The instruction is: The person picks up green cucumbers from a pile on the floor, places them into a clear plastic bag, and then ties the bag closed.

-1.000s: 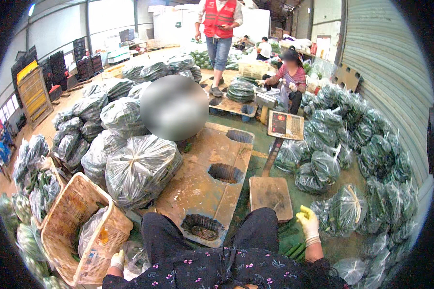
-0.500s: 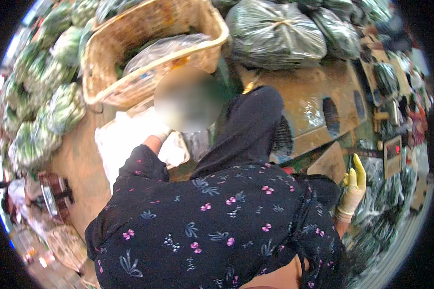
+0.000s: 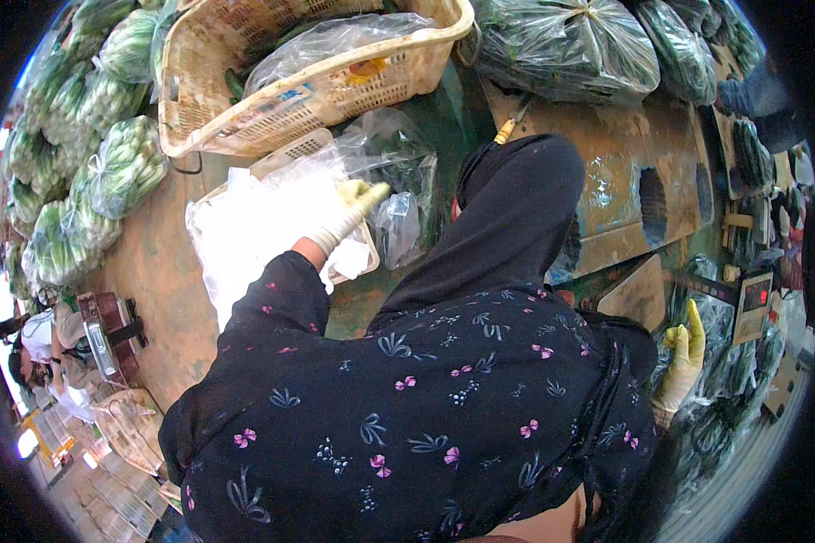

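My left hand (image 3: 345, 214), in a pale glove with yellow fingertips, is over the right side of a white plastic sheet or bag (image 3: 254, 217). Its fingers are curled in against the thumb, at the left edge of a clear plastic bag (image 3: 397, 222) with dark green contents. Whatever they pinch is too small to make out. The white plastic lies over a low pale crate (image 3: 369, 246), whose rim shows beside it. Far to the right, my gloved right hand (image 3: 684, 365) is held up with the index finger stretched and the others loosely bent, holding nothing.
A large stained basket (image 3: 335, 90) with a plastic-wrapped load stands ahead. Bagged green vegetables (image 3: 122, 167) are piled at left, and a big tied bag (image 3: 566, 50) sits at far right. Flattened cardboard (image 3: 598, 181) and a yellow-handled knife (image 3: 505, 129) lie beyond my knee; a scale with red display (image 3: 753, 308) is rightmost.
The view has shifted a little, moving the scene. My left hand has come rightward across the white plastic, and its fingers now show. The right hand keeps much the same pose.
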